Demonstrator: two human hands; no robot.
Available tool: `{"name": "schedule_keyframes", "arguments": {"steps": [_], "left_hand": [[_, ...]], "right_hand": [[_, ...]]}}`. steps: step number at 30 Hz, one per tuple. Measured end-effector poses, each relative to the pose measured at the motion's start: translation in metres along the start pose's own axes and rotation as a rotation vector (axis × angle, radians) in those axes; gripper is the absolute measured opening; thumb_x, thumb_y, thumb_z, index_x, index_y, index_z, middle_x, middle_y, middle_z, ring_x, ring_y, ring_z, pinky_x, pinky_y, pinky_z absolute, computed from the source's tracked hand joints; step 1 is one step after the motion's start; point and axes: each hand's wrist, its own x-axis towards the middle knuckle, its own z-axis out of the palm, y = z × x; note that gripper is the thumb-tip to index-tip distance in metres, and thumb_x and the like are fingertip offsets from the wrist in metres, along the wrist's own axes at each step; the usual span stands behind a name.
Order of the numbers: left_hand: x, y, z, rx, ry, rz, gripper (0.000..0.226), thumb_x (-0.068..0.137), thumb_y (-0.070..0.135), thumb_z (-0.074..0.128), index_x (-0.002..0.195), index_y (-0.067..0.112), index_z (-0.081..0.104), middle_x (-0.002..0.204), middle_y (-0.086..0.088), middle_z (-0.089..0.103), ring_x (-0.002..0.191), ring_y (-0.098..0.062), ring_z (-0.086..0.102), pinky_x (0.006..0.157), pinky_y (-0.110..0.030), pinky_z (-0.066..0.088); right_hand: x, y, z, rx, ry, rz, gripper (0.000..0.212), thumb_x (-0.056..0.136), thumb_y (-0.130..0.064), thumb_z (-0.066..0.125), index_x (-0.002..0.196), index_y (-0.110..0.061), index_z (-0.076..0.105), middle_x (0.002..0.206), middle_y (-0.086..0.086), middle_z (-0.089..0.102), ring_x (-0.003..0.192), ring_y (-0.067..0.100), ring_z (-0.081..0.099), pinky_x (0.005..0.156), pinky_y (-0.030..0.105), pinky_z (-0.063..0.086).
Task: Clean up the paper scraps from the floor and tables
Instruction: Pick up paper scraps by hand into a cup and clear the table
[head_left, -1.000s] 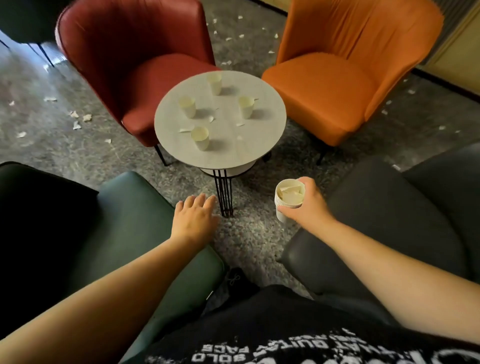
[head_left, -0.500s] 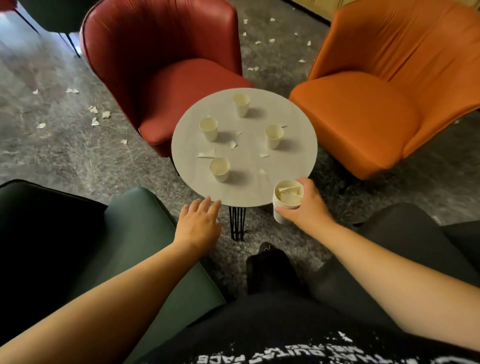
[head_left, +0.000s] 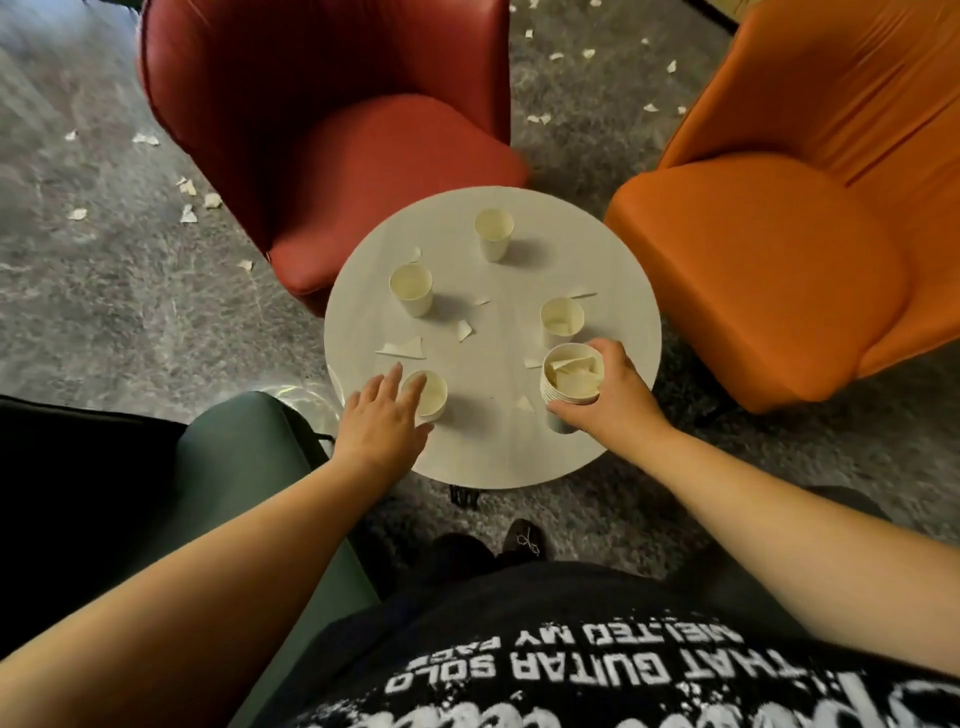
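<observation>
while the right hand curls its fingers around a stack of paper cups holding torn scraps, at the round table's four o'clock edge, the left hand reaches with straight, relaxed fingers over the rim of a cup at seven o'clock. just beyond those fingertips, toward eleven o'clock, lies the largest paper scrap, a flat wedge, long axis running nine to three. smaller scraps dot the tabletop; floor scraps are blurred.

Cups — scraps — on table
</observation>
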Motion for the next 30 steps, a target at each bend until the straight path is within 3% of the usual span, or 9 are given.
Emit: {"name": "schedule_keyframes", "arguments": {"steps": [4,12,15,19,23,27,30], "left_hand": [[0.025,-0.001,0.004,0.074,-0.055,0.023,0.086,0.088,0.056,0.058,0.154,0.03,0.008,0.163,-0.007,0.008,0.147,-0.032,0.015,0.118,-0.048,0.016],[0.07,0.005,0.028,0.184,-0.194,0.134,0.101,0.082,0.044,0.072,0.154,0.031,0.003,0.163,-0.008,0.0,0.146,-0.034,0.013,0.115,-0.046,0.022],[0.083,0.0,0.031,0.151,-0.22,0.184,0.092,0.084,0.031,0.073,0.153,0.029,0.012,0.161,-0.007,0.006,0.142,-0.034,0.022,0.111,-0.045,0.031],[0.104,-0.01,0.021,0.043,-0.237,0.25,0.075,0.084,0.025,0.072,0.147,0.025,0.031,0.149,-0.006,0.03,0.131,-0.03,0.034,0.101,-0.042,0.043],[0.131,-0.022,-0.009,-0.12,-0.129,0.295,0.075,0.082,0.031,0.074,0.146,0.025,0.035,0.143,-0.005,0.036,0.127,-0.03,0.035,0.099,-0.044,0.045],[0.162,-0.046,-0.051,-0.32,0.172,0.231,0.075,0.077,0.026,0.078,0.143,0.02,0.042,0.136,-0.011,0.042,0.12,-0.032,0.039,0.1,-0.045,0.042],[0.187,-0.067,-0.072,-0.366,0.295,0.201,0.077,0.075,0.025,0.078,0.143,0.019,0.041,0.133,-0.012,0.042,0.118,-0.031,0.038,0.101,-0.044,0.038]], "right_hand": [[0.015,0.004,-0.001,0.039,-0.022,0.016,0.082,0.063,-0.033,0.086,0.127,-0.031,0.035,0.127,-0.002,0.046,0.104,0.011,0.048,0.071,0.007,0.034],[0.039,0.015,0.003,0.006,-0.002,0.047,0.079,0.064,-0.035,0.086,0.124,-0.035,0.035,0.124,-0.009,0.046,0.104,0.006,0.045,0.07,0.004,0.032],[0.048,0.015,0.011,0.002,0.025,0.068,0.081,0.063,-0.036,0.086,0.127,-0.031,0.037,0.126,-0.008,0.046,0.106,0.007,0.046,0.074,0.007,0.033],[0.059,0.01,0.023,0.011,0.07,0.131,0.085,0.063,-0.035,0.087,0.131,-0.028,0.035,0.13,-0.003,0.046,0.111,0.013,0.049,0.083,0.022,0.039],[0.069,-0.004,0.038,0.035,0.127,0.178,0.086,0.064,-0.034,0.086,0.133,-0.027,0.034,0.132,-0.001,0.045,0.108,0.01,0.046,0.082,0.021,0.039],[0.084,-0.024,0.056,0.083,0.186,0.23,0.083,0.064,-0.035,0.086,0.13,-0.029,0.035,0.128,-0.003,0.043,0.103,0.008,0.043,0.071,0.007,0.034],[0.094,-0.037,0.07,0.115,0.23,0.261,0.082,0.064,-0.033,0.086,0.129,-0.027,0.038,0.129,-0.001,0.046,0.103,0.01,0.046,0.077,0.017,0.038]]}}
